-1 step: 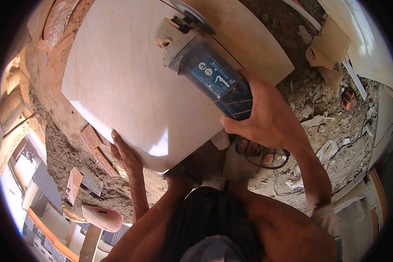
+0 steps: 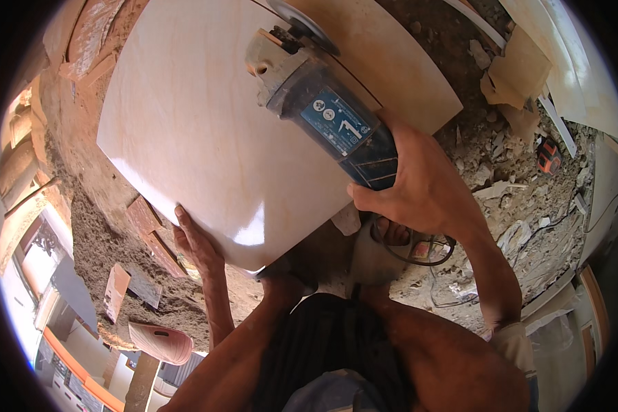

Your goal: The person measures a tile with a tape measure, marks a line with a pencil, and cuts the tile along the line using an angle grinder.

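My right hand (image 2: 426,182) is wrapped round the rear body of a dusty blue-and-black angle grinder (image 2: 333,127). Its grey cutting disc (image 2: 305,26) stands on edge at the far end, beside a dark straight cut line in a large cream tile (image 2: 206,117). To the right of that line lies the tile's narrower strip (image 2: 408,75). At the near left edge of the tile, my left hand (image 2: 199,244) grips the rim, one finger stretched along it; its other fingers are partly hidden. The grinder's power cord (image 2: 429,262) loops below my right hand.
Rubble and soil cover the ground on the right, with an orange-and-black tape measure (image 2: 548,157) on it. Broken tile pieces (image 2: 117,292) and a pink sandal (image 2: 161,342) lie to the left. My feet are close to the tile's near corner. Large pale sheets (image 2: 577,62) lie at the far right.
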A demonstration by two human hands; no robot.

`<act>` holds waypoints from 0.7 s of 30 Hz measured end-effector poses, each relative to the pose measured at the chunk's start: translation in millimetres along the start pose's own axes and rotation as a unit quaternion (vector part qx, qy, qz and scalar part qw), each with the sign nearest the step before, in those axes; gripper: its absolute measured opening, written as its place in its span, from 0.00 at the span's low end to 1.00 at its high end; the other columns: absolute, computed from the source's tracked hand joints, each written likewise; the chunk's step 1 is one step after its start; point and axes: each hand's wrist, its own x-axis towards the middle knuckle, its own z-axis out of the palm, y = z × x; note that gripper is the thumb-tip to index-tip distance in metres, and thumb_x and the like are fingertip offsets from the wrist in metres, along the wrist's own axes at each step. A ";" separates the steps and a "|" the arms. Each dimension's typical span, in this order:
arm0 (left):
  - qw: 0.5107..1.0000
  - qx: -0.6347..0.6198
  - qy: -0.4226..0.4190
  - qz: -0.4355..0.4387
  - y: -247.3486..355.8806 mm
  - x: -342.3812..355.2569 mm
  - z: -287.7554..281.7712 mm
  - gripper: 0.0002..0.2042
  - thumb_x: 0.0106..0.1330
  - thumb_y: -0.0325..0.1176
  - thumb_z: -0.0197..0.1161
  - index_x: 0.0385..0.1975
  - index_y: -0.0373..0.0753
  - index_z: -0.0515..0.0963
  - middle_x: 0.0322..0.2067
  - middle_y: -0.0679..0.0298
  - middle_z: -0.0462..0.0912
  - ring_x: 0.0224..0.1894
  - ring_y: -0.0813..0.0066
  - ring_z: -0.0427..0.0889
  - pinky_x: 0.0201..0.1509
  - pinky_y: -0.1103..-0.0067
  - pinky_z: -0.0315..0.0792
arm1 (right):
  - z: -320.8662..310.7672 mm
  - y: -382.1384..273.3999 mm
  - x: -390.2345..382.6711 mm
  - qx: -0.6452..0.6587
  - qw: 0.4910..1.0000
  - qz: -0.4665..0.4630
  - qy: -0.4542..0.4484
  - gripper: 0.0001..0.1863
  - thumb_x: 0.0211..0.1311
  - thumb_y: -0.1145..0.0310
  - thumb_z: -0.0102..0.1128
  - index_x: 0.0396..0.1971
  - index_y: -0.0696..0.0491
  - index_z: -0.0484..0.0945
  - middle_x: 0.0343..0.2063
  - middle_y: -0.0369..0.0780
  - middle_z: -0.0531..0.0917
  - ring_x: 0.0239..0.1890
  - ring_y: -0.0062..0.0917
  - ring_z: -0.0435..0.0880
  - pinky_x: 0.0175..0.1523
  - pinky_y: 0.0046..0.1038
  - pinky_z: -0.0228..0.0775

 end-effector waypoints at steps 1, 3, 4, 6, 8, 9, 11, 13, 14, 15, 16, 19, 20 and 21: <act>1.000 -0.001 -0.002 0.004 -0.4 1.2 -0.8 0.33 0.77 0.61 0.66 0.56 0.29 0.77 0.51 0.55 0.80 0.57 0.66 0.77 0.64 0.64 0.76 | -0.1 0.4 -0.7 0.001 1.000 0.000 0.001 0.31 0.53 0.63 0.77 0.55 0.61 0.77 0.37 0.50 0.87 0.38 0.41 0.87 0.50 0.42 0.80; 1.000 -0.002 -0.005 0.009 -1.1 2.3 -2.2 0.33 0.77 0.61 0.66 0.55 0.30 0.77 0.50 0.56 0.81 0.56 0.67 0.78 0.63 0.64 0.76 | -0.2 1.8 -1.6 0.004 1.000 0.002 0.004 0.32 0.53 0.63 0.77 0.55 0.61 0.77 0.37 0.49 0.87 0.37 0.41 0.87 0.49 0.41 0.80; 1.000 -0.001 -0.005 0.010 -0.9 2.8 -3.2 0.33 0.77 0.61 0.66 0.54 0.30 0.77 0.49 0.56 0.81 0.55 0.67 0.78 0.62 0.64 0.76 | 0.6 2.7 -0.4 0.002 1.000 -0.006 0.004 0.32 0.53 0.62 0.77 0.55 0.61 0.77 0.37 0.49 0.87 0.37 0.41 0.87 0.49 0.41 0.80; 1.000 -0.004 -0.009 0.013 0.2 3.2 -4.8 0.32 0.77 0.61 0.66 0.54 0.30 0.77 0.49 0.56 0.81 0.54 0.67 0.78 0.61 0.65 0.76 | 1.9 3.8 4.3 -0.003 1.000 -0.022 0.004 0.32 0.53 0.62 0.77 0.56 0.61 0.77 0.36 0.49 0.87 0.37 0.40 0.87 0.49 0.41 0.80; 1.000 -0.013 -0.018 0.013 -1.4 3.3 -3.6 0.31 0.78 0.60 0.66 0.53 0.31 0.77 0.48 0.57 0.81 0.53 0.68 0.78 0.60 0.65 0.77 | -0.3 2.0 5.2 0.005 1.000 -0.011 -0.005 0.32 0.53 0.62 0.77 0.56 0.61 0.77 0.36 0.49 0.87 0.36 0.40 0.87 0.49 0.40 0.80; 0.999 -0.020 -0.022 0.015 -2.3 3.7 -2.6 0.30 0.78 0.59 0.66 0.53 0.31 0.78 0.49 0.57 0.81 0.54 0.68 0.78 0.60 0.65 0.77 | -1.2 1.3 4.8 0.010 1.000 -0.006 -0.009 0.32 0.53 0.62 0.77 0.56 0.61 0.77 0.36 0.49 0.87 0.36 0.40 0.87 0.48 0.40 0.80; 0.999 -0.032 -0.028 0.019 -2.4 3.8 -2.3 0.29 0.79 0.58 0.66 0.54 0.31 0.78 0.50 0.57 0.81 0.54 0.69 0.78 0.61 0.66 0.76 | 2.1 5.8 3.6 -0.006 0.999 -0.030 0.014 0.32 0.52 0.62 0.77 0.56 0.61 0.77 0.36 0.49 0.87 0.36 0.40 0.87 0.48 0.40 0.80; 0.999 -0.019 -0.016 0.042 0.0 1.5 0.6 0.31 0.78 0.61 0.65 0.52 0.31 0.77 0.46 0.54 0.85 0.50 0.66 0.83 0.55 0.67 0.82 | 2.9 6.2 0.5 -0.007 1.000 -0.025 0.017 0.32 0.52 0.62 0.78 0.56 0.61 0.77 0.36 0.49 0.87 0.36 0.40 0.87 0.48 0.40 0.80; 0.999 -0.011 -0.009 0.053 1.2 0.3 1.7 0.32 0.78 0.62 0.65 0.51 0.31 0.77 0.45 0.52 0.86 0.47 0.65 0.86 0.52 0.67 0.85 | 1.6 3.6 -2.4 -0.001 1.000 -0.009 0.009 0.32 0.52 0.62 0.78 0.56 0.61 0.77 0.36 0.49 0.87 0.36 0.40 0.88 0.48 0.40 0.80; 0.998 -0.006 -0.005 0.055 2.2 -0.2 2.2 0.31 0.78 0.62 0.65 0.50 0.31 0.77 0.44 0.53 0.86 0.46 0.65 0.86 0.52 0.67 0.86 | 0.6 1.7 -4.6 0.006 1.000 0.007 0.000 0.32 0.52 0.62 0.78 0.56 0.60 0.77 0.36 0.49 0.87 0.36 0.40 0.88 0.49 0.40 0.81; 0.998 -0.001 -0.003 0.057 2.5 -0.7 3.8 0.31 0.78 0.62 0.65 0.50 0.31 0.77 0.43 0.53 0.86 0.46 0.65 0.87 0.51 0.67 0.86 | -0.2 0.9 -6.5 0.003 1.000 0.011 -0.002 0.33 0.52 0.62 0.78 0.56 0.60 0.77 0.36 0.49 0.87 0.36 0.40 0.88 0.49 0.41 0.81; 0.998 0.016 -0.001 0.062 -1.3 1.4 1.1 0.31 0.78 0.62 0.65 0.48 0.32 0.77 0.41 0.53 0.86 0.43 0.66 0.87 0.49 0.66 0.87 | -0.9 2.0 -11.2 0.001 1.000 0.012 -0.001 0.33 0.52 0.62 0.78 0.56 0.60 0.77 0.36 0.49 0.88 0.36 0.41 0.88 0.49 0.41 0.81; 0.998 0.022 0.000 0.064 -1.5 2.4 -0.6 0.31 0.78 0.62 0.65 0.47 0.32 0.77 0.41 0.54 0.86 0.42 0.66 0.87 0.49 0.66 0.88 | -0.5 4.4 -12.9 0.003 1.000 0.006 0.004 0.33 0.52 0.62 0.78 0.56 0.60 0.77 0.36 0.49 0.88 0.36 0.41 0.88 0.49 0.41 0.81; 0.998 0.022 -0.003 0.063 -0.2 2.6 -1.5 0.30 0.78 0.62 0.65 0.47 0.32 0.77 0.40 0.54 0.86 0.42 0.66 0.87 0.48 0.66 0.88 | 0.1 5.8 -13.6 0.005 1.000 -0.001 0.009 0.33 0.52 0.62 0.78 0.56 0.60 0.76 0.35 0.49 0.88 0.36 0.41 0.88 0.49 0.41 0.81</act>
